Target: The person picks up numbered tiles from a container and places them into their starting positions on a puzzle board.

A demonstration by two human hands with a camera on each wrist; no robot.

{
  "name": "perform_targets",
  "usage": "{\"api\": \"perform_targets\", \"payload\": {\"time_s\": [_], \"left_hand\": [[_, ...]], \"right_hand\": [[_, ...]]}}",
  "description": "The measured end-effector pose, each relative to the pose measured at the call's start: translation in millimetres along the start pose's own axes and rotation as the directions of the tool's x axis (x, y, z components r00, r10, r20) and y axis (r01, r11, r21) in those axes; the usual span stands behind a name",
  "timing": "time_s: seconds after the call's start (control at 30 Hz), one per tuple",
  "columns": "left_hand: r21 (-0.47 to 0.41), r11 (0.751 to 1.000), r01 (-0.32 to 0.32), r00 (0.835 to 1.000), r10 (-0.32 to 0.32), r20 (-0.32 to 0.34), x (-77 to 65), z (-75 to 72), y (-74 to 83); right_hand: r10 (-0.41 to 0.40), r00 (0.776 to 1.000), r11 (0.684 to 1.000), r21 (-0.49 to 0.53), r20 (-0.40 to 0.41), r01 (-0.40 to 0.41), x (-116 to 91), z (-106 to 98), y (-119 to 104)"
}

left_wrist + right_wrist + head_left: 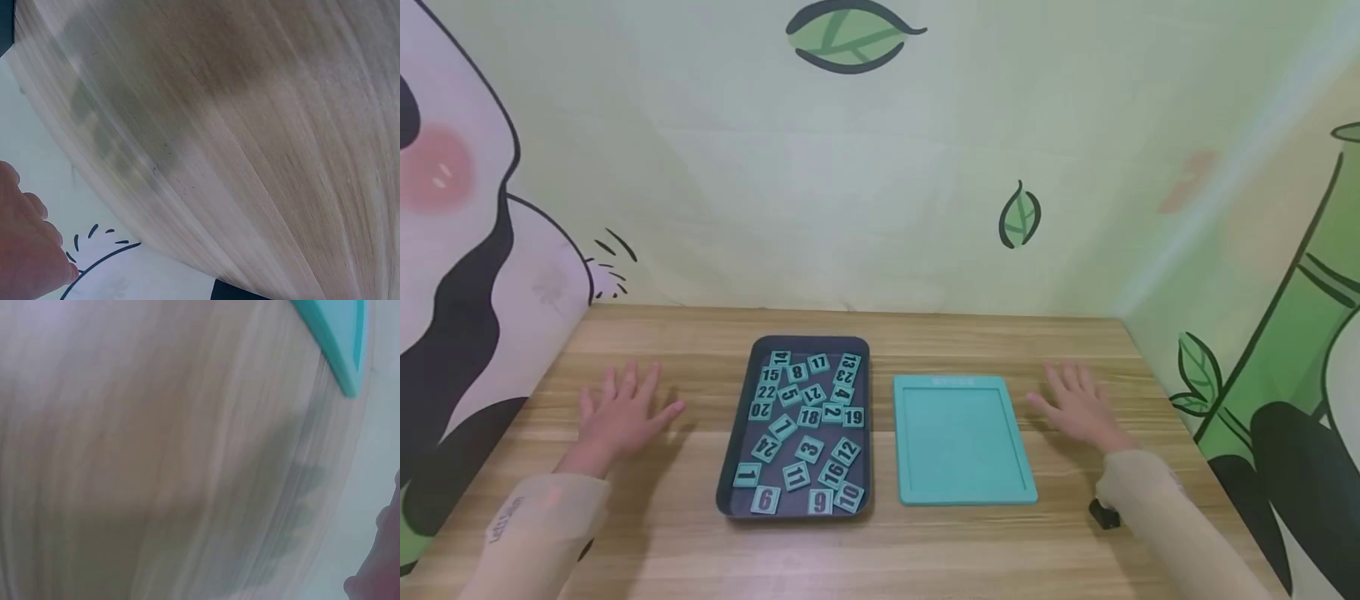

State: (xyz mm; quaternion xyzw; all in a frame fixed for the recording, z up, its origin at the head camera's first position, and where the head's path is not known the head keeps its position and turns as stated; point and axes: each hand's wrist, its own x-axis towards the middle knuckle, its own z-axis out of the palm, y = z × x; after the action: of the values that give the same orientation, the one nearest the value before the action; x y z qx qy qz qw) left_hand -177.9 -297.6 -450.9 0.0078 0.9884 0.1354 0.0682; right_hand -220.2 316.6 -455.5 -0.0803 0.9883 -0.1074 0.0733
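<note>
Head view: the left hand (621, 417) is spread flat and holds nothing, well left of the dark tray (793, 504). The right hand (1081, 408) is likewise released, fingers extended, just right of the turquoise board (966, 442). Both hands appear raised over the wooden table (947, 550), judging by their shadows. Loose numbered tiles (809, 449) lie in the tray at mixed angles; the board, framed by a raised edge, lies right of the tray with a gap between.

Risks, as judged: tiles crowd the tray's near right corner and left wall, so a pick there could drag or flip neighbours. Sideways-turned numerals could be misread. Neither tray nor board is held, so a careless push could slide either. The right sleeve (1172, 525) could brush the board on a low reach.
</note>
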Motion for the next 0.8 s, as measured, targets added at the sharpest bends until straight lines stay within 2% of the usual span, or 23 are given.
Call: {"api": "perform_targets", "payload": {"time_s": [0.2,0.47,0.6,0.8], "left_hand": [[-0.011,1.0,-0.01,1.0,0.011,0.007,-3.7,-0.7,0.1],[-0.025,0.998,-0.053,0.999,0.053,-0.007,-7.2,6.1,-0.4],[-0.037,0.996,-0.086,0.995,0.084,-0.047,-9.9,7.8,3.3],[-0.12,0.979,-0.166,0.982,0.152,-0.115,-9.5,12.5,14.4]], "right_hand": [[-0.039,0.999,0.999,-0.016,-0.011,0.038,6,2,-18],[-0.169,0.985,0.986,-0.008,-0.047,0.169,12,3,-49],[-0.241,0.965,0.97,-0.017,-0.102,0.241,13,4,-66],[-0.34,0.924,0.938,0.001,-0.173,0.345,14,6,-95]]}}
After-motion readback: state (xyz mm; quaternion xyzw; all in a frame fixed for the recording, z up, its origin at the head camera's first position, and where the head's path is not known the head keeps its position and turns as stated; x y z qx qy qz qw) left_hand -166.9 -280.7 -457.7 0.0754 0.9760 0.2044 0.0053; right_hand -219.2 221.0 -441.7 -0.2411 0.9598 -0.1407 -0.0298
